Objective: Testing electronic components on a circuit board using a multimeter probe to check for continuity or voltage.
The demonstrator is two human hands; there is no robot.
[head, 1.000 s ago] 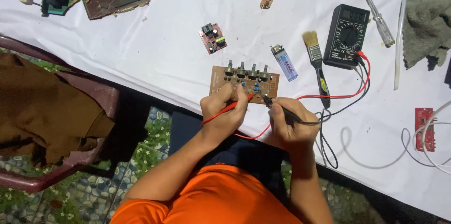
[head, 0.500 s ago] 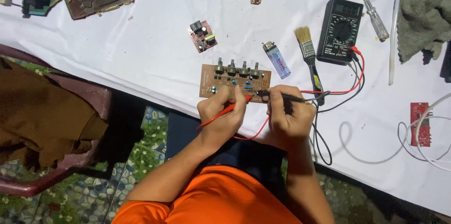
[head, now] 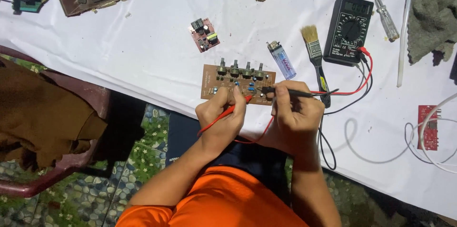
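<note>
A brown circuit board with a row of knobs along its far edge lies at the near edge of the white-covered table. My left hand pinches a red probe whose tip touches the board. Gripped in my right hand is a black probe, its tip resting on the board's right end. Red and black leads run from the probes to a black multimeter at the back right.
A paintbrush and a blue lighter lie beside the board. A small red board, a screwdriver, a grey cloth, a white cable and more boards at the far left share the table. A dark chair stands left.
The view has shifted slightly, so the table items sit a bit higher. Both hands stay on the board, with the probe tips moved only a little.
</note>
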